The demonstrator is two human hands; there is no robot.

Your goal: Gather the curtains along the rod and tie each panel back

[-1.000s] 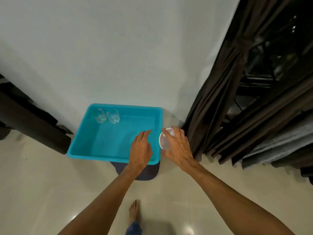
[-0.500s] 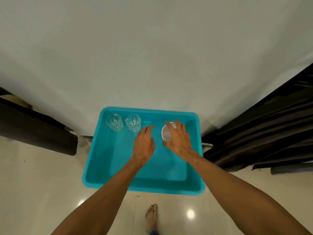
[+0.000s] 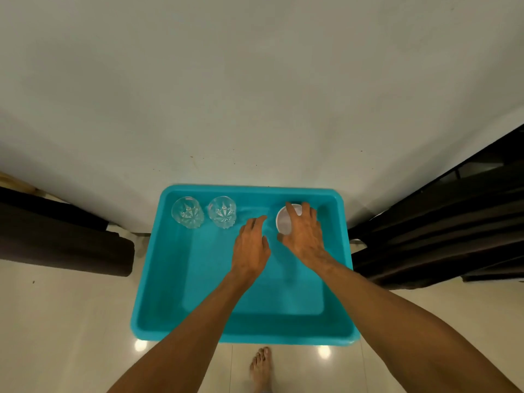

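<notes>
A bin (image 3: 249, 188) stands against the far wall (image 3: 255, 95), with a curtain panel (image 3: 439, 236) just to its right and a bulky shape (image 3: 56, 236) to its left. In its far left corner the left glass (image 3: 187, 212) stands just beside the right glass (image 3: 222, 211); at far right the right hand (image 3: 304, 236) holds a cup (image 3: 284, 222), with the left hand (image 3: 251, 248) between cup and glasses. 1 foot (image 3: 261, 367) is on the floor (image 3: 56, 336) near the bin's near edge.

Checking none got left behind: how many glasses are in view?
3. Left glass and middle glass stand side by side at the tub's far-left corner; the right hand grips the third glass near the far-right corner.
</notes>
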